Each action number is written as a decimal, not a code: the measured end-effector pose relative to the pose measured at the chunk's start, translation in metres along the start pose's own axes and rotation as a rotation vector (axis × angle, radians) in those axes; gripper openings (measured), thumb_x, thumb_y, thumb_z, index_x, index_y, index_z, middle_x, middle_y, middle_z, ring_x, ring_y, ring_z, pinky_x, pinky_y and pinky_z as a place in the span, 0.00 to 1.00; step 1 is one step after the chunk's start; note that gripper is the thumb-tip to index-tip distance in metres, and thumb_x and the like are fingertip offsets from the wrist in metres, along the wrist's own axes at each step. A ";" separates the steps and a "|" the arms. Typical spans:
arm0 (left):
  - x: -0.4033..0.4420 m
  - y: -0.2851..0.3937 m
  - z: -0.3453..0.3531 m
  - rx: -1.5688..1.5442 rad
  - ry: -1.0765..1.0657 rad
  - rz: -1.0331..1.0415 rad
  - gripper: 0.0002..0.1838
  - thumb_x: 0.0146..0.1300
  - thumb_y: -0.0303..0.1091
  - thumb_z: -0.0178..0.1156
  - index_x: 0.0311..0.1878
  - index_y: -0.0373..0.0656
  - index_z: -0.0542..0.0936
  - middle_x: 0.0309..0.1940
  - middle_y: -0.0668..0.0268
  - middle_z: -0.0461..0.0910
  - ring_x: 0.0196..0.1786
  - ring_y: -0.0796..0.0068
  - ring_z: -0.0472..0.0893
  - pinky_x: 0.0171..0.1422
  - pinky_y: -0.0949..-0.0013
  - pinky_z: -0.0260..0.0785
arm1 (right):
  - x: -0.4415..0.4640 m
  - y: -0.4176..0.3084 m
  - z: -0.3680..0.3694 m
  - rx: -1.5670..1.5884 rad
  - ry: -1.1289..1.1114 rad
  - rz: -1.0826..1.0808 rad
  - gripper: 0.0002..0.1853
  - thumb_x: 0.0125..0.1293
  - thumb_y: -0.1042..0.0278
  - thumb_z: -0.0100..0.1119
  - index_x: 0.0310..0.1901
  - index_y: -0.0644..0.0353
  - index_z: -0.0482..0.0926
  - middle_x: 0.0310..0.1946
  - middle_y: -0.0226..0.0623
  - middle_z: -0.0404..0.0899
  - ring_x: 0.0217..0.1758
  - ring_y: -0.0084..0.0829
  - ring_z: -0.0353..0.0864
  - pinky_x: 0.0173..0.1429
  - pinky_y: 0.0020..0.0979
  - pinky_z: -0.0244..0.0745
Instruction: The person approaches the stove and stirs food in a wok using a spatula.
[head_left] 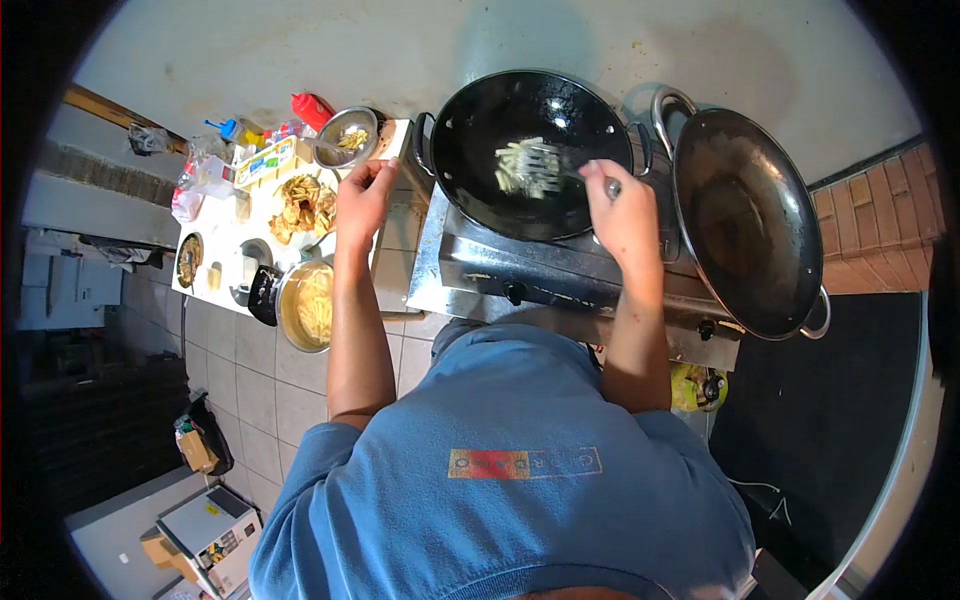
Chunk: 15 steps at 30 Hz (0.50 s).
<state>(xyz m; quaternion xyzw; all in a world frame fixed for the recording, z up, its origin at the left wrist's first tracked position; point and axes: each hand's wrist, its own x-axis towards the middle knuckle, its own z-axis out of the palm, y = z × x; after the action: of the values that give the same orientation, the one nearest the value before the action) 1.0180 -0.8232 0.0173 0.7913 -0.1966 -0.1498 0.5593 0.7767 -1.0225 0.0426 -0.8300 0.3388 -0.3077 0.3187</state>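
My right hand (pixel 622 215) is closed around the handle of a slotted turner (pixel 541 166). Its metal head lies over pale cut potato strips (pixel 512 172) inside the black wok (pixel 470 200) on the stove. To the left of the wok, my left hand (pixel 364 200) is raised with thumb and fingers pinched together. Whether anything is between those fingertips cannot be made out. Just beyond it, a metal bowl (pixel 329 155) with some yellowish strips in it sits on the white table (pixel 222 275).
A second, larger wok (pixel 745 220) rests tilted on the stove's right side. The table also bears a plate of fried brown food (pixel 300 208), a red squeeze bottle (pixel 312 110) and a pot of potato strips (pixel 290 315) at its near edge. Stove knobs (pixel 514 291) face me.
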 end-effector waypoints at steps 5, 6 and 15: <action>0.002 -0.009 -0.005 -0.070 0.020 -0.014 0.14 0.62 0.39 0.61 0.37 0.34 0.80 0.27 0.72 0.77 0.31 0.85 0.69 0.37 0.79 0.62 | 0.007 0.007 0.012 0.021 0.115 -0.228 0.12 0.65 0.61 0.53 0.36 0.60 0.80 0.28 0.53 0.78 0.34 0.53 0.79 0.37 0.43 0.73; 0.001 -0.006 -0.005 -0.057 0.024 -0.026 0.14 0.62 0.39 0.61 0.37 0.34 0.81 0.28 0.72 0.77 0.32 0.85 0.70 0.38 0.79 0.62 | 0.004 0.002 0.013 0.000 0.056 -0.205 0.11 0.65 0.61 0.53 0.36 0.60 0.79 0.29 0.52 0.79 0.34 0.53 0.79 0.38 0.44 0.73; -0.001 0.001 -0.002 -0.067 0.009 0.018 0.14 0.62 0.39 0.61 0.39 0.35 0.80 0.29 0.72 0.77 0.32 0.85 0.70 0.39 0.79 0.62 | 0.000 -0.004 0.019 -0.050 0.119 -0.210 0.11 0.65 0.63 0.52 0.33 0.61 0.78 0.28 0.50 0.79 0.33 0.53 0.78 0.36 0.46 0.72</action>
<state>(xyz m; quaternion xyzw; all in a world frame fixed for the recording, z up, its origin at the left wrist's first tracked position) 1.0178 -0.8212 0.0190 0.7709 -0.1957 -0.1477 0.5878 0.7921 -1.0145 0.0339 -0.8490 0.2759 -0.3794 0.2434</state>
